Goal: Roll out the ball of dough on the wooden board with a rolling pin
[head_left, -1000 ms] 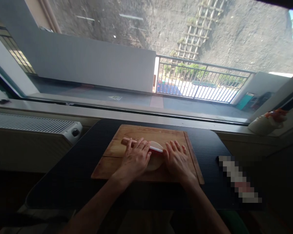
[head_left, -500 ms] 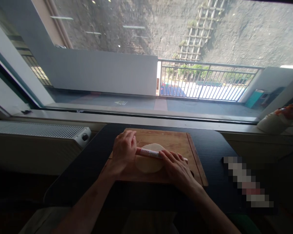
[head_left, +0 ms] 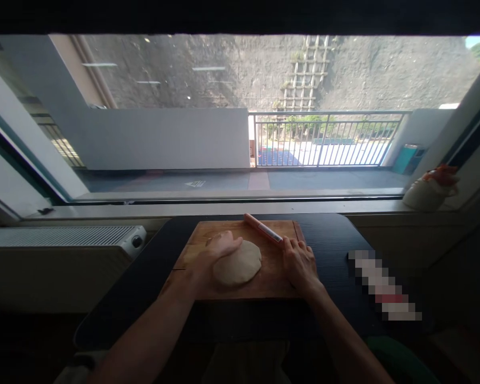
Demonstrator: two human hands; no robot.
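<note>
A flat round of pale dough (head_left: 240, 266) lies on a wooden cutting board (head_left: 192, 234). My left hand (head_left: 223, 245) is at the dough's far left edge, its fingers curled over and gripping that edge; the fingertips are partly hidden. To the right, my right hand (head_left: 300, 258) is closed around the near end of a rolling pin (head_left: 264, 230) with a white label. The pin slants away to the far left, off the dough, with its far end at the board's back edge.
The board rests on a black table (head_left: 328, 234) below a window sill (head_left: 284, 207). On the sill at right stands a white pot (head_left: 424, 193). A radiator (head_left: 64, 240) is at left, and a blurred-out object (head_left: 384, 285) lies on the table's right side.
The rolling pin has come off the dough toward the back right, now in my right hand only. My left hand has let go of it and taken the dough's edge. The view has tilted up.
</note>
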